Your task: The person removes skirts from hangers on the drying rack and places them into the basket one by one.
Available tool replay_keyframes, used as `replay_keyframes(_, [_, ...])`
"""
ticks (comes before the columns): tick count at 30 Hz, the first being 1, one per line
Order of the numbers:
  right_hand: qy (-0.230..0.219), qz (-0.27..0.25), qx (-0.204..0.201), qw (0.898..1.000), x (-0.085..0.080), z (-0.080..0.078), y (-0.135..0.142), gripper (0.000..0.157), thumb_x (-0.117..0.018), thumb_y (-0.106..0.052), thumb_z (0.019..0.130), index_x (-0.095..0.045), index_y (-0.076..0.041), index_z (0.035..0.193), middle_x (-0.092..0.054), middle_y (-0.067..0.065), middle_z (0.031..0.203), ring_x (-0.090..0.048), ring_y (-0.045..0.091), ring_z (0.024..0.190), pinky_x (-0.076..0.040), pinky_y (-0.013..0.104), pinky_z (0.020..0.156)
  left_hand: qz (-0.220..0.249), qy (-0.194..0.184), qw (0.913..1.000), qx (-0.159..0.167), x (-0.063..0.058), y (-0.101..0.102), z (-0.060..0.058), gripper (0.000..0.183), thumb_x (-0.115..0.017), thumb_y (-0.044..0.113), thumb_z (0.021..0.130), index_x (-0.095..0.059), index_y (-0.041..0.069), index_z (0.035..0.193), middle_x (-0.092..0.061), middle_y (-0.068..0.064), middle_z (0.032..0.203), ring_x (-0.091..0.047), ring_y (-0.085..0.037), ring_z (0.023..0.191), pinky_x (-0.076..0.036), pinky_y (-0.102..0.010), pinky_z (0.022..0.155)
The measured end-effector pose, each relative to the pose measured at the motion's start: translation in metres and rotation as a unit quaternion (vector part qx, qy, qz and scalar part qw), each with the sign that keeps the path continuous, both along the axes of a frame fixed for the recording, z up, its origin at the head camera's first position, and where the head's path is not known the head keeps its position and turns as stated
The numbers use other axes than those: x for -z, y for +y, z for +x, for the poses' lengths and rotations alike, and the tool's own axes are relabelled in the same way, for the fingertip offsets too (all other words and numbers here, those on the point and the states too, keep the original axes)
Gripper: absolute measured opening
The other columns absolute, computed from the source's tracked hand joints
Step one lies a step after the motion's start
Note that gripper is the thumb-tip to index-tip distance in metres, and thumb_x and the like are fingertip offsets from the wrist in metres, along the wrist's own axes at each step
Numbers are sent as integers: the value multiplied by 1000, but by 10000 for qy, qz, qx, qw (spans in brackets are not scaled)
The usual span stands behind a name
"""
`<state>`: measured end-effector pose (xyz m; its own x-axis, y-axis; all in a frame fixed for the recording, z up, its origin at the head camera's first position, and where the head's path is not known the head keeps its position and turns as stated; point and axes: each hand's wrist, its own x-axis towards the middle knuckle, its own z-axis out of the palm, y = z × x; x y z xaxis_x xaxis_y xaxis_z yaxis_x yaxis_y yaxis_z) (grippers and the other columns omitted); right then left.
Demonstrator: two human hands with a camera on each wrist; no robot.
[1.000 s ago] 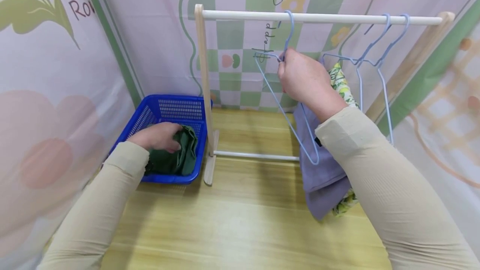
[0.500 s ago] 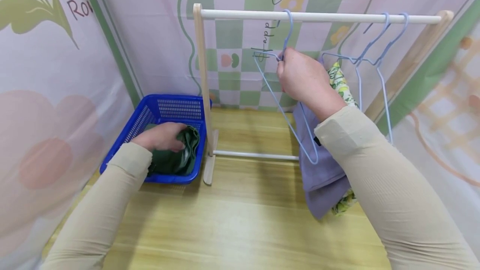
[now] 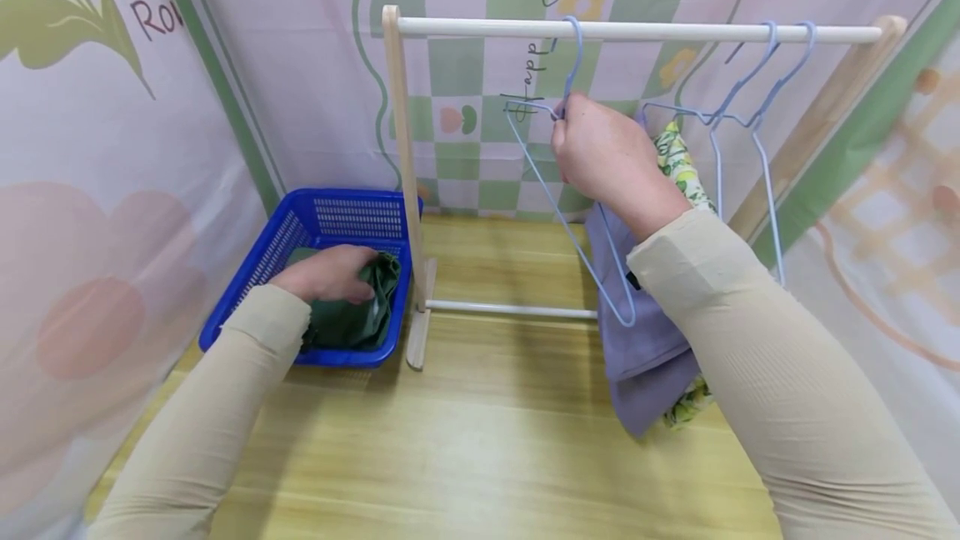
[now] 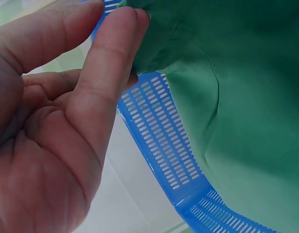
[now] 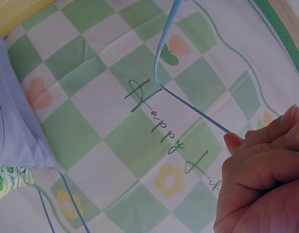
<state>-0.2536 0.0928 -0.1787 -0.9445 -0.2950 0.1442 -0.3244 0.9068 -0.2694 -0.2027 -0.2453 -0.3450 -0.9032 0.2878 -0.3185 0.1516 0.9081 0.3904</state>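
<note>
In the head view, my left hand [image 3: 330, 273] is inside the blue basket [image 3: 300, 198], over a bundled dark green garment [image 3: 348, 325]. The left wrist view shows its fingers extended, with the fingertips [image 4: 123, 24] against the edge of the green cloth [image 4: 237, 107] and a gap beside the thumb. My right hand [image 3: 611, 152] grips a light blue wire hanger [image 3: 551, 190] just below its hook. That hook hangs over the white rail [image 3: 480, 27]. In the right wrist view, curled fingers of the right hand [image 5: 266, 179] hold the hanger's thin wire [image 5: 198, 110].
A wooden-ended rack carries two more blue hangers [image 3: 720, 115] at the right. A lavender garment [image 3: 645, 357] and a lemon-print garment [image 3: 678, 161] hang there, partly behind the right forearm. The rack's left post [image 3: 405, 140] stands beside the basket on a wood-grain tabletop [image 3: 465, 440].
My left hand has shifted slightly right over the green garment, and the garment's right edge has moved a little with it. The right hand and its hanger stay in place.
</note>
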Motion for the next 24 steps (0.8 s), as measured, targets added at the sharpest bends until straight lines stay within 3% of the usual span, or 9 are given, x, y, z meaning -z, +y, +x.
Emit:
replay_keyframes(11, [51, 9, -24, 10000, 0, 0, 0, 42, -24, -25, 107, -57, -6, 127, -72, 8, 82, -66, 34, 85, -52, 50, 80, -49, -148, 9999, 45, 1, 5, -4, 72, -68, 11, 99, -32, -10, 157, -70, -20, 125, -72, -15, 87, -50, -52, 109])
replay_keyframes(21, [46, 5, -19, 10000, 1, -1, 0, 41, -24, -25, 108, -56, -6, 126, -71, 9, 83, -66, 34, 83, -51, 50, 78, 40, -428, 9991, 4, 3, 12, -6, 75, -67, 13, 101, -27, -10, 159, -64, -24, 135, -72, -18, 90, -52, -50, 106])
replay_keyframes(24, [45, 13, -20, 10000, 1, -1, 0, 42, -24, -25, 108, -56, -6, 126, -72, 9, 83, -66, 34, 83, -51, 50, 78, 33, -438, 9990, 24, 5, 13, -7, 74, -67, 13, 101, -27, -10, 159, -56, -29, 146, -73, -19, 93, -50, -52, 109])
